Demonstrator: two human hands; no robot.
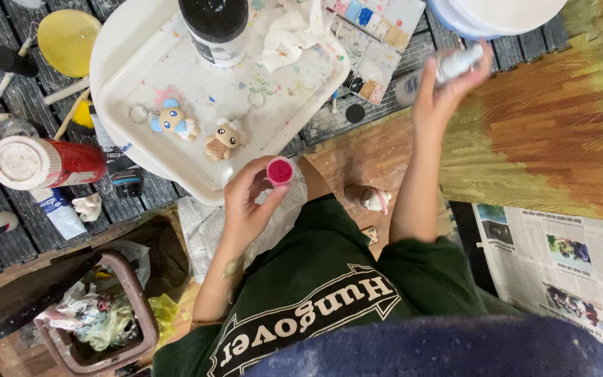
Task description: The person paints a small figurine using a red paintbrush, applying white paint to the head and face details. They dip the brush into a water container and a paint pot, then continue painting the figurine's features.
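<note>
Pinching a small pink cap [280, 170] between thumb and fingertips, the left hand [249, 202] sits closed on it just above the lap, cap face turned up. Up and to the right, well apart from the cap, the right hand [448, 80] is wrapped around a small paint bottle [453, 64]; the bottle is blurred, its long axis running left to right with one end pointing back toward the left hand. Nothing stands between the two hands. Just beyond the left hand lies a white tray [197, 150] spattered with paint, carrying a blue keychain figure [174, 120] and a tan keychain figure [223, 139] side by side near its front edge. Left of the tray a red can [47, 163] lies on its side, and farther back a black-topped jar [215, 29] stands on the tray beside a crumpled tissue [291, 28].
</note>
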